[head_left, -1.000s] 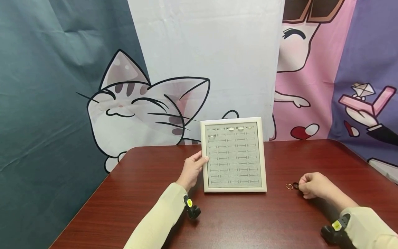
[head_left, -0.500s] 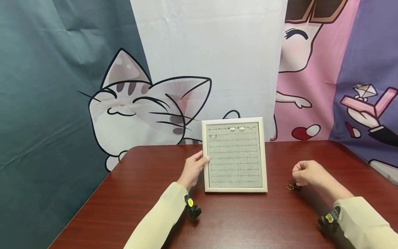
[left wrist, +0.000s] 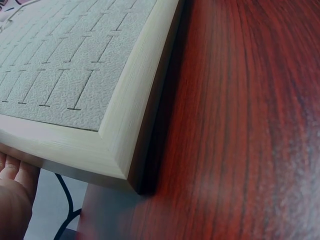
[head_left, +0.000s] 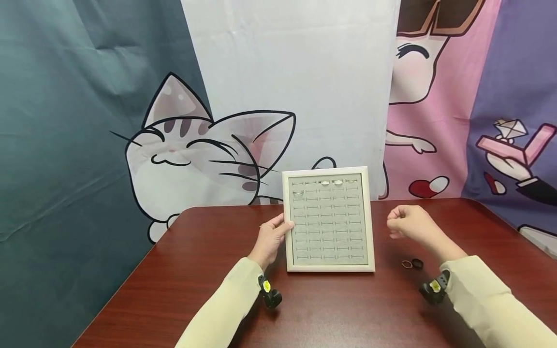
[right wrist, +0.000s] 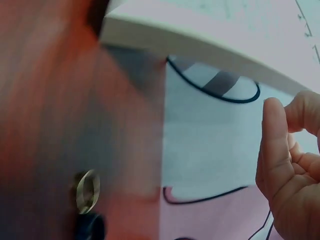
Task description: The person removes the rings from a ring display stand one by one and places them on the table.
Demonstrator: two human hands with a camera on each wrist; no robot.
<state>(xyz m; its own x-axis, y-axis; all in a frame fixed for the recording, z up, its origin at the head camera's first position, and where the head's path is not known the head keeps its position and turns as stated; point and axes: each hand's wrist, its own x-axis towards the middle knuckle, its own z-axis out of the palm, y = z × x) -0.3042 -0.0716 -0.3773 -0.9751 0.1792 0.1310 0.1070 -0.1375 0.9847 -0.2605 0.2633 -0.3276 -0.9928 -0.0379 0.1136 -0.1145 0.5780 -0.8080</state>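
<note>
A ring display board [head_left: 328, 220] with a cream frame and grey slotted padding stands tilted back on the table. Several rings sit in its upper slots, among them a silver ring [head_left: 325, 182] in the top row and another ring [head_left: 298, 193] at the left below. My left hand [head_left: 267, 240] grips the frame's left edge, thumb in front. To the right of the board, my right hand [head_left: 411, 224] is raised with thumb and index fingertips together; whether something small is between them is hidden. Below it on the table lie a gold ring [head_left: 406, 264] and a dark ring [head_left: 417, 264].
The reddish-brown wooden table [head_left: 209, 280] spreads around the board. Behind its far edge hangs a cartoon-printed curtain [head_left: 283, 72]. A small camera is strapped to each wrist. A dark cable [left wrist: 66, 200] shows beyond the table in the left wrist view.
My right hand has risen from beside the two loose rings and moved left towards the board, fingertips still together. My left hand and the board stay in place.
</note>
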